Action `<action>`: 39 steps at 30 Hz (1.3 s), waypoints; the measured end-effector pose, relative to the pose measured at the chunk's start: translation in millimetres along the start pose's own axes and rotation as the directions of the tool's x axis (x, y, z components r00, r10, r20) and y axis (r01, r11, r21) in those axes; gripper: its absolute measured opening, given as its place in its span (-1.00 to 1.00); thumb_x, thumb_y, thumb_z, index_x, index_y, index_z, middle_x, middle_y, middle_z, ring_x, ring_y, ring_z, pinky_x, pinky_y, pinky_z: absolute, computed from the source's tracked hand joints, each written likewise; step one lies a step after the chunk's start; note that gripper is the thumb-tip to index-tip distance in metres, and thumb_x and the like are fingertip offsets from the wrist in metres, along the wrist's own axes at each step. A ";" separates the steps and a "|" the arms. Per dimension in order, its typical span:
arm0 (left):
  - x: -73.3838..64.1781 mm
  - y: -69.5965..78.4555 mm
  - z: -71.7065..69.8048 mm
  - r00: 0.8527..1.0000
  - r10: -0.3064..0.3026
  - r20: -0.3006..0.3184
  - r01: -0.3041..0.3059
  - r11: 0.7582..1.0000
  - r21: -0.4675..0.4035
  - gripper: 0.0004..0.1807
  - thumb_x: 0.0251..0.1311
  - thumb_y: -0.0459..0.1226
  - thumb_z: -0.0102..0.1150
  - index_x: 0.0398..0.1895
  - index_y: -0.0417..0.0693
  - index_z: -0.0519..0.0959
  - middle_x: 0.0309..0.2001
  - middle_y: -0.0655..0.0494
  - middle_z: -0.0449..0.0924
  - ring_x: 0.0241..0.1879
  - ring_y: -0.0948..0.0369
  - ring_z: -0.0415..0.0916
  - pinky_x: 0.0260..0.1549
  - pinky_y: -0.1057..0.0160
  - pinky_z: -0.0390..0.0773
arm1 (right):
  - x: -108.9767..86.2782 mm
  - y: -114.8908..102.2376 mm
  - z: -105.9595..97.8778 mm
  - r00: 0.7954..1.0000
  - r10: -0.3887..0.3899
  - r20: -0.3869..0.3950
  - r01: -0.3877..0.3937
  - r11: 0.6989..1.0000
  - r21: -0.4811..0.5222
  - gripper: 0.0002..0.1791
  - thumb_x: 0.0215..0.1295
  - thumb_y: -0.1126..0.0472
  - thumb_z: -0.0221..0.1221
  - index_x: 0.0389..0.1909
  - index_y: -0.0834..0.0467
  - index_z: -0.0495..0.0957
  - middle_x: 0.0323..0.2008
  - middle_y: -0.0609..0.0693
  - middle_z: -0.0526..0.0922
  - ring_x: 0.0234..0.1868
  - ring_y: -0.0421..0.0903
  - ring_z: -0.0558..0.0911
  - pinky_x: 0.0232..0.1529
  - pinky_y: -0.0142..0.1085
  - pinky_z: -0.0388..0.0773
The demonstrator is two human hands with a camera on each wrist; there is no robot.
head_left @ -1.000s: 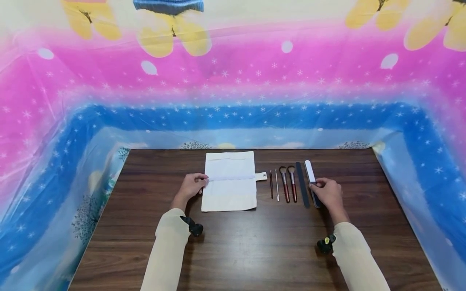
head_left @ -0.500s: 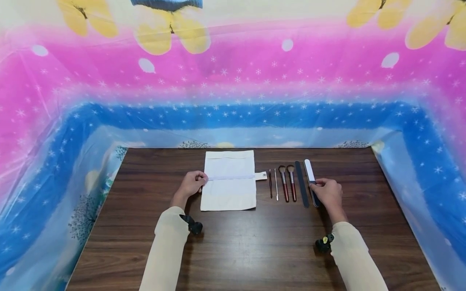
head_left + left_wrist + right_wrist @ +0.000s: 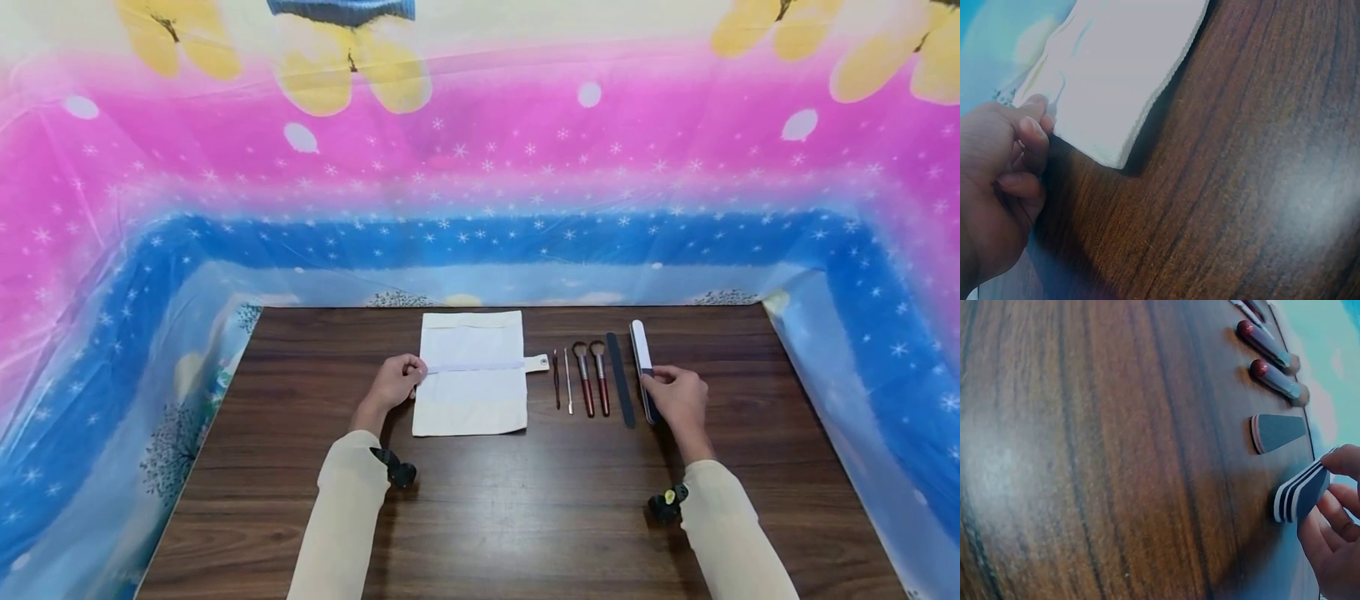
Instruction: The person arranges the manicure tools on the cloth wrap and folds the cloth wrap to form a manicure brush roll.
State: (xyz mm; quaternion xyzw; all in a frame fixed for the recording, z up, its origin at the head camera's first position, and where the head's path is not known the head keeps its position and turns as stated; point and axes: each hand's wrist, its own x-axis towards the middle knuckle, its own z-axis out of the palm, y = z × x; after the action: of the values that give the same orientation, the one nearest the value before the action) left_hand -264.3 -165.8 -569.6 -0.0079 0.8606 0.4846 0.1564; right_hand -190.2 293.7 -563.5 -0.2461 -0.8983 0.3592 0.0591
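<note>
A cream cloth roll pouch point(image 3: 472, 408) lies unfolded on the table, its snap strap point(image 3: 537, 363) pointing right. My left hand point(image 3: 393, 383) pinches its left edge between thumb and fingers; the left wrist view shows the near corner of the cloth point(image 3: 1107, 140) slightly raised. With thumb and fingers, my right hand point(image 3: 678, 400) grips a black-and-white nail buffer point(image 3: 641, 346) by its side. Layered edges of the nail buffer point(image 3: 1294, 494) show in the right wrist view, tilted above the table. Just left of it lies a dark grey nail file point(image 3: 620, 379).
Two makeup brushes point(image 3: 584, 379) with reddish-brown handles lie left of the nail file. Beside them are a slim metal tool point(image 3: 568, 382) and a thin dark tool point(image 3: 557, 379). A printed cloth point(image 3: 480, 242) hangs behind the wooden table point(image 3: 510, 517) and along its sides.
The nail buffer in my right hand has tipped up and shifted slightly away from me. My left hand keeps its pinch on the pouch edge.
</note>
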 end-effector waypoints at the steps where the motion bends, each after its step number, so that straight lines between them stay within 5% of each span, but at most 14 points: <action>1: -0.4 -0.1 0.0 1.000 -0.003 -0.005 0.003 1.000 -0.002 -0.84 0.53 -0.32 0.00 -0.13 -0.25 0.54 -0.50 0.15 0.38 -0.57 0.25 0.35 -0.48 0.31 0.40 | -0.1 -0.4 -0.2 1.000 -0.005 -0.010 0.006 1.000 0.018 -0.61 0.32 0.06 0.31 0.02 0.24 0.72 -0.11 0.23 0.79 -0.16 0.07 0.70 -0.26 -0.34 0.44; 9: -1.9 -2.4 0.3 1.000 -0.006 -0.019 0.006 1.000 0.001 -0.85 0.52 -0.31 0.01 -0.15 -0.23 0.55 -0.49 0.15 0.38 -0.57 0.24 0.35 -0.47 0.30 0.40 | 2.4 -8.3 -1.0 1.000 0.000 0.014 -0.003 0.987 0.164 -0.58 0.32 0.07 0.33 0.09 0.25 0.68 0.01 0.28 0.74 -0.02 0.10 0.71 -0.14 -0.38 0.47; 14: -1.0 -2.7 -0.1 1.000 0.002 -0.015 -0.002 1.000 -0.004 -0.84 0.52 -0.32 0.01 -0.14 -0.25 0.55 -0.51 0.16 0.38 -0.58 0.24 0.36 -0.49 0.30 0.40 | 4.2 -16.6 -4.0 0.997 0.044 0.064 -0.059 0.964 0.259 -0.56 0.33 0.09 0.32 0.15 0.23 0.65 0.08 0.27 0.71 -0.19 -0.27 0.64 -0.23 -0.58 0.43; 17: -1.4 -2.4 -0.3 1.000 -0.002 -0.016 0.002 1.000 -0.007 -0.84 0.52 -0.32 0.01 -0.14 -0.24 0.55 -0.51 0.16 0.38 -0.58 0.24 0.36 -0.48 0.30 0.40 | 5.5 -23.5 -5.4 0.993 0.033 0.113 -0.067 0.948 0.312 -0.51 0.33 0.10 0.32 0.20 0.25 0.61 0.10 0.27 0.68 -0.25 -0.44 0.54 -0.26 -0.63 0.45; 22: -3.8 -0.5 -0.3 1.000 -0.018 -0.017 0.018 1.000 -0.008 -0.84 0.52 -0.31 0.01 -0.13 -0.24 0.55 -0.50 0.15 0.38 -0.57 0.24 0.36 -0.45 0.29 0.41 | 5.4 -34.6 -8.3 0.972 0.013 0.236 -0.099 0.928 0.358 -0.42 0.37 0.09 0.27 0.34 0.24 0.49 0.12 0.14 0.58 -0.13 -0.35 0.51 -0.21 -0.63 0.49; 33: -1.5 -1.1 0.0 1.000 -0.011 -0.016 0.011 1.000 0.008 -0.84 0.53 -0.31 0.00 -0.14 -0.23 0.54 -0.52 0.16 0.38 -0.57 0.24 0.38 -0.46 0.29 0.42 | 8.8 -54.8 -9.9 0.950 -0.081 0.302 -0.056 0.906 0.420 -0.38 0.38 0.08 0.29 0.40 0.17 0.42 -0.21 -0.28 0.54 -0.21 -0.35 0.55 -0.17 -0.42 0.60; 39: 0.8 -0.7 2.6 1.000 -0.019 -0.020 0.020 1.000 0.022 -0.84 0.53 -0.29 0.01 -0.14 -0.20 0.55 -0.53 0.16 0.38 -0.58 0.23 0.38 -0.45 0.29 0.42 | 8.2 -63.2 -10.2 0.928 -0.114 0.355 -0.085 0.862 0.499 -0.38 0.43 0.08 0.25 0.40 0.23 0.37 -0.27 -0.40 0.61 -0.31 -0.40 0.61 -0.22 -0.39 0.66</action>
State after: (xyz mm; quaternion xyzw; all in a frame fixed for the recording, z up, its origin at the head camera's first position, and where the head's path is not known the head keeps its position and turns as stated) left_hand -264.3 -163.9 -571.6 -0.0195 0.8672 0.4736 0.1527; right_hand -219.8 264.7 -513.9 -0.1424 -0.7688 0.6217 -0.0471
